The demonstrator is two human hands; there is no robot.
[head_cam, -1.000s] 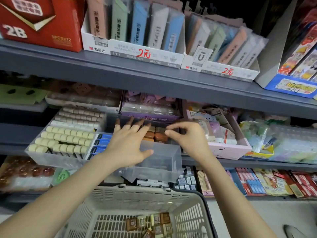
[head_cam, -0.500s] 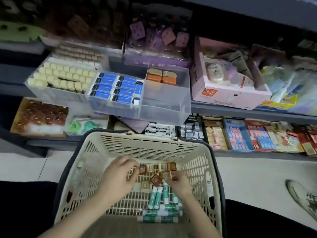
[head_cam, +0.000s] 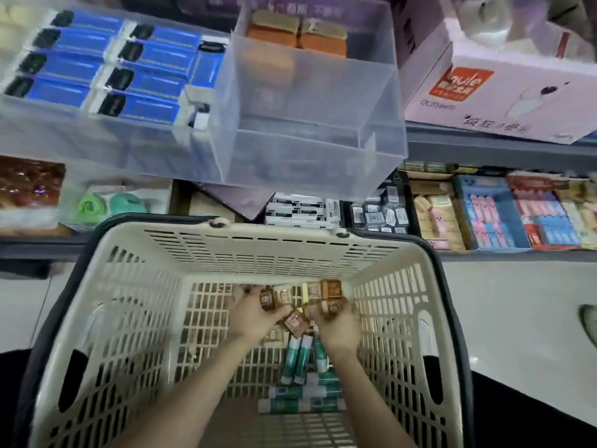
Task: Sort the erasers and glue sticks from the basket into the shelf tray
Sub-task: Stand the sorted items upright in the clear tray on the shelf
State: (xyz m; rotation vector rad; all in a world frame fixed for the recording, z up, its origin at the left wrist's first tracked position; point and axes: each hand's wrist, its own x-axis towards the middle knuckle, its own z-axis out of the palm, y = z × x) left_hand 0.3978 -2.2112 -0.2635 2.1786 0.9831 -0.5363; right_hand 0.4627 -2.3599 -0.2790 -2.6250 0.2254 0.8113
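Both of my hands are down in the cream basket (head_cam: pixel 135 318). Several small brown erasers (head_cam: pixel 331 288) lie along its far wall. My left hand (head_cam: pixel 255 318) curls its fingers round one brown eraser (head_cam: pixel 267 300). My right hand (head_cam: pixel 337 329) grips another eraser (head_cam: pixel 330 308). A third eraser (head_cam: pixel 295 322) sits tilted between the two hands. Green-and-white glue sticks (head_cam: pixel 298 354) lie in a heap just behind my wrists. Above on the shelf is the clear tray (head_cam: pixel 323 147), whose right compartment holds orange-brown erasers (head_cam: pixel 297 35) at the back.
The tray's left compartment is packed with blue boxes (head_cam: pixel 106 69). A pink-white carton (head_cam: pixel 504 101) stands to the tray's right. The lower shelf holds black-and-white eraser packs (head_cam: pixel 300 211) and coloured boxes (head_cam: pixel 494 215). The white floor (head_cam: pixel 504 318) lies to the basket's right.
My hands left the shelf tray and dropped into the basket. They now close on brown erasers at the far wall. The view has tilted down.
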